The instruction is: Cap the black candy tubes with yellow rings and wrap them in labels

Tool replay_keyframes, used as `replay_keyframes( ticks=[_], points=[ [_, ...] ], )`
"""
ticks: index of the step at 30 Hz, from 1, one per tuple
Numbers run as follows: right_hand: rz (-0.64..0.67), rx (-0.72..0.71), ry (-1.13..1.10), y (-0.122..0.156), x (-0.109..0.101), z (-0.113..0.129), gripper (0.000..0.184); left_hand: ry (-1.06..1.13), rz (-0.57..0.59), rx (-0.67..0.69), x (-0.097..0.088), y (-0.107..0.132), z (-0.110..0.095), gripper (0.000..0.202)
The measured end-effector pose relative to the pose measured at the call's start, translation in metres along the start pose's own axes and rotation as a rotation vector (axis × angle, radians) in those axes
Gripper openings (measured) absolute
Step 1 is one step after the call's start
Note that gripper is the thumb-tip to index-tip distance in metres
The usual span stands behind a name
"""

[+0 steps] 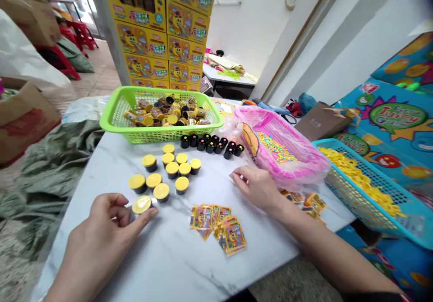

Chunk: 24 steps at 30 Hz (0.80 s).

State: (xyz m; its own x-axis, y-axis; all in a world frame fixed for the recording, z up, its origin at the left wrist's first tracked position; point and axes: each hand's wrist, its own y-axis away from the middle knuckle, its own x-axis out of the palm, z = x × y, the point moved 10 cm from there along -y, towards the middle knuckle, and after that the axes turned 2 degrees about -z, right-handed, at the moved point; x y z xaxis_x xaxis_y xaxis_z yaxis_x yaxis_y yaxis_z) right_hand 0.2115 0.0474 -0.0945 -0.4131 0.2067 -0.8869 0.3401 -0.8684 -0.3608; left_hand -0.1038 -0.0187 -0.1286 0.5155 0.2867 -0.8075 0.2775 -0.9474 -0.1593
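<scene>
My left hand (104, 239) is closed around a small dark cup with a yellow lid (142, 204), thumb on its right side and fingers on its left. More cups with yellow lids (161, 191) stand upright behind it in a loose group. My right hand (255, 187) is over the table near the pink basket, its fingers loosely bent and apart, with nothing visible in them. Between my hands lies a spread of printed yellow cards (233, 234). Small black containers (210, 146) with pink or yellow centres stand in a cluster beyond.
A green basket (162, 134) of yellow-labelled pieces stands at the back. Right of it are a plastic-lined pink basket (297, 142) with coloured beads and a blue basket (372, 194) of yellow pieces. Small yellow packets (314, 201) lie under my right forearm. Stacked yellow boxes (145, 40) rise behind.
</scene>
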Motion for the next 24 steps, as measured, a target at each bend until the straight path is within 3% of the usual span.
replay_keyframes(
  ticks=[3, 6, 11, 17, 21, 24],
  points=[
    [-0.002, 0.089, 0.141, -0.004, -0.003, -0.029, 0.019, -0.022, -0.006, 0.081, 0.003, -0.001, -0.007, 0.044],
    [0.013, 0.118, 0.114, -0.009, -0.003, -0.037, 0.018, 0.013, 0.056, 0.180, 0.010, 0.007, -0.014, 0.040],
    [0.180, 0.102, -0.148, 0.014, 0.004, -0.016, 0.015, 0.178, 0.274, 0.372, 0.023, 0.037, -0.028, 0.037],
    [0.295, 0.090, -0.449, 0.051, 0.012, 0.019, 0.011, 0.227, 0.325, 0.441, 0.028, 0.052, -0.048, 0.034],
    [0.382, -0.083, -0.420, 0.058, 0.026, 0.038, 0.023, 0.200, 0.308, 0.401, 0.029, 0.054, -0.053, 0.033],
    [0.354, -0.070, -0.435, 0.055, 0.031, 0.034, 0.009, 0.159, 0.285, 0.377, 0.030, 0.056, -0.048, 0.036]
  ],
)
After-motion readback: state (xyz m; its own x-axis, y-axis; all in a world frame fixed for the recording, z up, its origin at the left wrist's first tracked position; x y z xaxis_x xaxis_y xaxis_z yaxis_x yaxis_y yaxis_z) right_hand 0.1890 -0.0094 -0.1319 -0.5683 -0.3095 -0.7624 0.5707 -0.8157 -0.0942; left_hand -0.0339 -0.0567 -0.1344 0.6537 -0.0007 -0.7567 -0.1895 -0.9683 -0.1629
